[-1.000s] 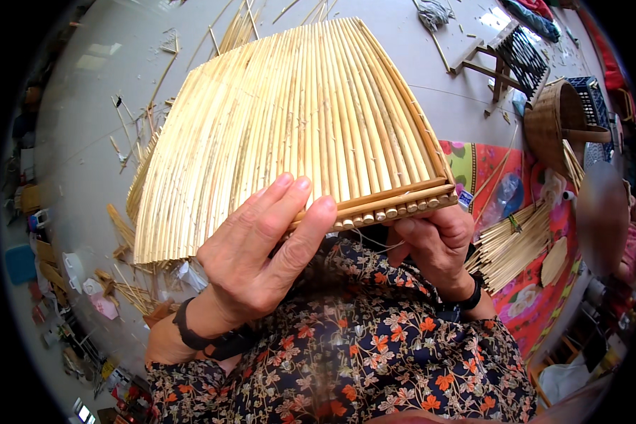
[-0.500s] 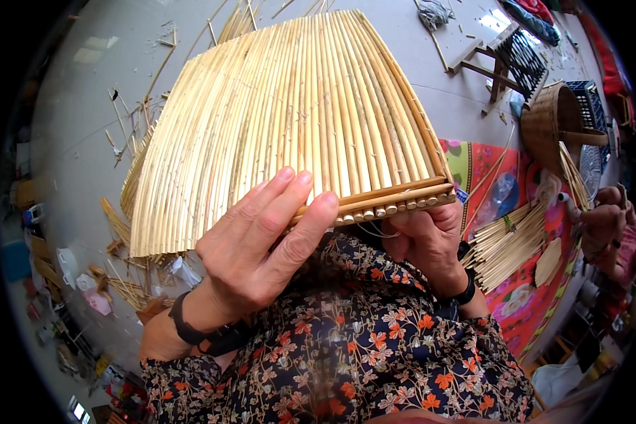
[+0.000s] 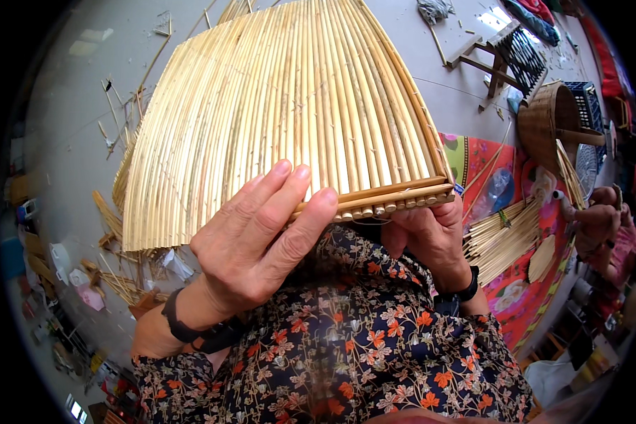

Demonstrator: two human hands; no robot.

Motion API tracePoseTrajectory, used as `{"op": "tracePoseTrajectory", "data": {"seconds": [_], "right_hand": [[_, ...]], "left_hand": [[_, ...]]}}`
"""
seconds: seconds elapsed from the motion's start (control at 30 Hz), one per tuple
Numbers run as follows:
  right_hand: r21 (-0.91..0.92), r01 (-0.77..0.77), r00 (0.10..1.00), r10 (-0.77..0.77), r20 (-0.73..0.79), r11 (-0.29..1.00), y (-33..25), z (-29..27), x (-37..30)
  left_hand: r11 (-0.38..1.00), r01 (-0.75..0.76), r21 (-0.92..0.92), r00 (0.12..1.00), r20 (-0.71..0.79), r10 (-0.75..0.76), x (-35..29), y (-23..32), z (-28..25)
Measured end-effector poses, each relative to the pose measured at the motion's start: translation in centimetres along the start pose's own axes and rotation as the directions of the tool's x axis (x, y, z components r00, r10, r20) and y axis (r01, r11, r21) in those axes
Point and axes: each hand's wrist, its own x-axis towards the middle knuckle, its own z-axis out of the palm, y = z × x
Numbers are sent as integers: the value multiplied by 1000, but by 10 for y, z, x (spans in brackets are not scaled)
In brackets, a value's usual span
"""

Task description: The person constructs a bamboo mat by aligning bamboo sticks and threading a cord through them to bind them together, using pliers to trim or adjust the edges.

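Observation:
A wide panel of pale stalks (image 3: pixel 283 106), laid side by side and stitched with thread, spreads out in front of me. Darker strips (image 3: pixel 396 192) run along its near right edge, above a row of cut stalk ends. My left hand (image 3: pixel 251 240) holds that near edge, several fingers lying on the top face; its underside grip is hidden. Below the right corner, my right hand (image 3: pixel 431 237) is closed against the edge, its fingertips partly covered by the panel. A thin thread loop (image 3: pixel 371 222) hangs under the edge beside the right thumb.
On a red floral cloth (image 3: pixel 505 300) at right lie a bundle of cut stalks (image 3: pixel 505 237) and a flat oval piece (image 3: pixel 542 259). Beyond are a wooden bucket (image 3: pixel 548 120) and a small stool (image 3: pixel 505 60). Another person's hand (image 3: pixel 601 219) shows far right. Stalk scraps litter the floor left.
The panel's far and left edges have shifted slightly up and left. My right hand has moved a little, and less of the thread loop shows. The left hand keeps its hold.

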Motion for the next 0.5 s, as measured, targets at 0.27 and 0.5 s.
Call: {"op": "tracePoseTrajectory", "data": {"seconds": [0.27, 0.5], "right_hand": [[87, -22, 1000, 21, 19, 996, 2, 3, 1], [87, -21, 999, 17, 48, 996, 2, 3, 2]], "left_hand": [[1000, 20, 24, 1000, 19, -20, 0, 4, 1], [999, 1, 47, 1000, 26, -2, -1, 2, 2]]}}
